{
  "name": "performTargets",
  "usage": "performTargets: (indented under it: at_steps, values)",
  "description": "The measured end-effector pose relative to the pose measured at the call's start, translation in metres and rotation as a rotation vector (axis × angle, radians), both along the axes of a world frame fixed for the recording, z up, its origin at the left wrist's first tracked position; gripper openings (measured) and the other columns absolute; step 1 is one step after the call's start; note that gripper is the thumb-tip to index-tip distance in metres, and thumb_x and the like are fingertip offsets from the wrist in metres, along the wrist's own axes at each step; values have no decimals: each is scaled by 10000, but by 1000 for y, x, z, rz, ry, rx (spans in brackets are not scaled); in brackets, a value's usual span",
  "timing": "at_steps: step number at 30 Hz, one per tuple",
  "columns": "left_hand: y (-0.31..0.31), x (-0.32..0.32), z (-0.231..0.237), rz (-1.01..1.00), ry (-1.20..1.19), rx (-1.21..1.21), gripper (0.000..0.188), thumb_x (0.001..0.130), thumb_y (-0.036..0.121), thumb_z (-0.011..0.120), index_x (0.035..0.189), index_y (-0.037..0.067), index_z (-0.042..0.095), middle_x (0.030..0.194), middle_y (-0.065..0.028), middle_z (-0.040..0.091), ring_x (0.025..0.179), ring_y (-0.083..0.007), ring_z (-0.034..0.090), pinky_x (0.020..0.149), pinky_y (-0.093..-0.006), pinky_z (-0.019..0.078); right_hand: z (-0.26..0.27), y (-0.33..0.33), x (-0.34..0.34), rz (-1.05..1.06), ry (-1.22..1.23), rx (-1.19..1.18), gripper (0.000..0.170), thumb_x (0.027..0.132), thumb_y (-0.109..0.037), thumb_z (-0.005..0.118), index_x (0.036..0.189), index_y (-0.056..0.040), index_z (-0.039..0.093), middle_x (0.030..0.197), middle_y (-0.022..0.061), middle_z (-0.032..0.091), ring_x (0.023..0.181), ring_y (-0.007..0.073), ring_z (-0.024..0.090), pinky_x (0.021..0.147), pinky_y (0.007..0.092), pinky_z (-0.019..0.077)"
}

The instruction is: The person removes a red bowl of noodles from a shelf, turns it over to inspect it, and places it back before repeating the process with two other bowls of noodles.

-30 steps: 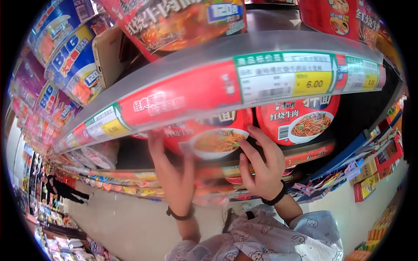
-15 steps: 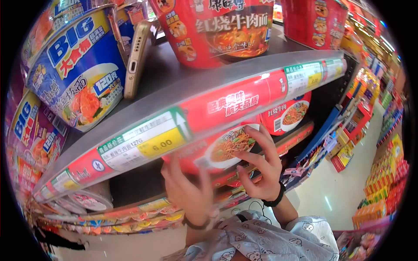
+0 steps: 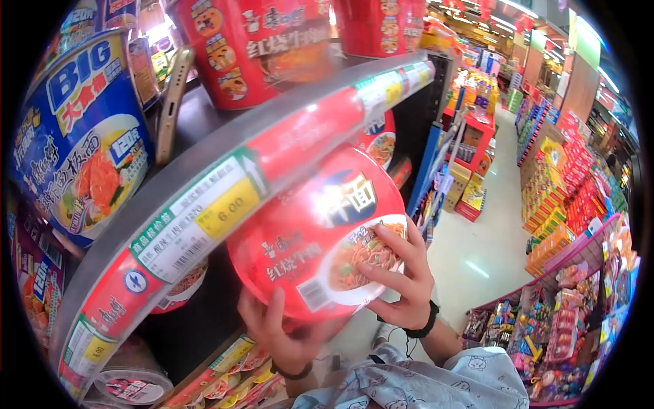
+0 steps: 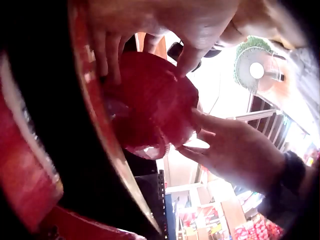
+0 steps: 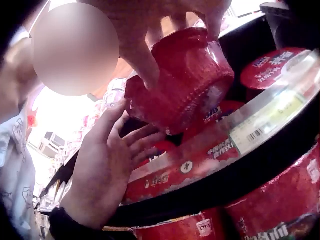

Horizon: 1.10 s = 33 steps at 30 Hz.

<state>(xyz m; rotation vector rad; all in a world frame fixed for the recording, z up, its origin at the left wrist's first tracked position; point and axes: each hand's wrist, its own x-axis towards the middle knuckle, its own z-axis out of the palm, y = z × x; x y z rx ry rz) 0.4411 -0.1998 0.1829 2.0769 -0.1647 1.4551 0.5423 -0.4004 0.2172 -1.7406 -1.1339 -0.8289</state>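
Observation:
A red noodle bowl (image 3: 300,252), lid facing the head camera, is tilted between both hands and partly behind the shelf's price strip (image 3: 225,204). The left hand (image 3: 283,334) grips its lower left side, thumb by the rim. On the right side, the right hand (image 3: 405,286) holds it with fingers spread over the lid's edge. In the left wrist view the bowl's red surface (image 4: 150,100) lies between the left hand (image 4: 165,20) above and the right hand (image 4: 240,150). The right wrist view shows the bowl's side (image 5: 185,80) and both hands around it.
Red tubs (image 3: 252,54) and a blue tub (image 3: 82,143) stand on the shelf above, with a phone (image 3: 173,102) between them. Another red bowl (image 5: 275,67) sits behind the strip. An aisle (image 3: 480,252) with stacked goods runs at the right.
The red bowl has come forward from under the upper shelf toward the person, and more of its lid shows. Both hands moved with it. The head view has swung right toward the aisle.

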Motion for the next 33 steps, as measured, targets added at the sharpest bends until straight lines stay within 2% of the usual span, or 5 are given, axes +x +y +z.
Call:
performTargets:
  at_steps: [9,12,16,21,33]
  values:
    - [-49,-22,-30,-364,237,-199,938,727,273,998,1481,58,484,1610,-236,333,1400,-364,511,1161,-489,460,-54,-64,-47,-264,-58,166,443,708,-252,940,1135,-232,822,1447,146,648,1350,538,516,1089,631,455]
    - [-74,-16,-50,-312,274,-280,893,677,245,1014,1426,63,561,1546,-263,408,1398,-419,512,1060,-503,530,-77,-95,-49,-302,-16,89,435,696,-245,952,1113,-230,831,1438,121,658,1347,516,521,1089,607,468]
    - [-118,-5,-48,-368,475,-323,819,679,93,974,1388,93,565,1536,-184,440,1370,-336,522,945,-429,589,-86,-137,-51,-340,134,83,442,666,-216,981,1085,-242,843,1419,77,676,1383,487,496,1087,567,490]
    - [-176,32,-51,-317,497,-15,550,661,94,939,1168,51,729,1287,-144,650,1037,-327,692,846,-402,588,-104,-209,-55,-463,294,112,491,619,-152,966,1087,-226,835,1389,62,694,1359,466,521,1110,573,473]
    - [-359,129,-65,-706,605,-22,503,675,21,918,1136,43,718,1117,-163,687,989,-341,694,822,-394,559,-120,-398,-29,-775,364,62,469,585,-61,888,1039,-153,814,1334,94,709,1336,440,549,1145,555,432]
